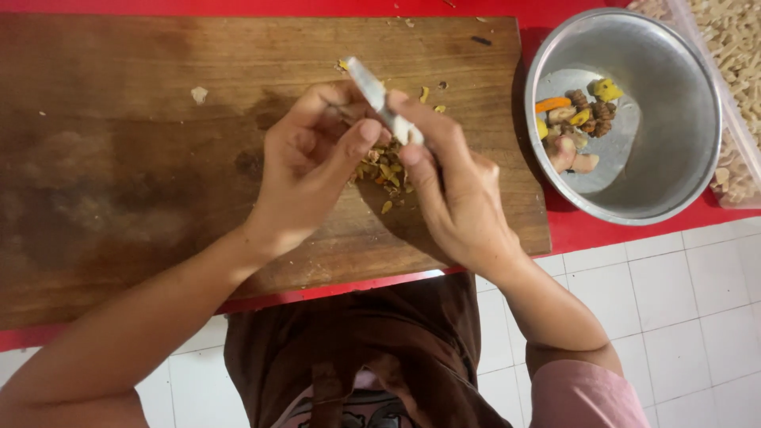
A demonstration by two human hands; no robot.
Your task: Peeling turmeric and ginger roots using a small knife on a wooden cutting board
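Your left hand curls its fingers around something hidden over the wooden cutting board, while your right hand clamps a small knife (blade pointing away from you). Yellow peelings lie on the board beneath both hands; right of the board stands a steel bowl with root pieces.

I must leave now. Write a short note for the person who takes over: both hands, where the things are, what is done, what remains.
Right hand: grips a small knife, blade pointing up-left.
Left hand: fingers curled around a small piece, mostly hidden, next to the blade.
Peelings lie in a heap on the wooden board, under the hands.
Done: several peeled roots already sit in the steel bowl on the right.
Left: the piece in hand; peelings not cleared.
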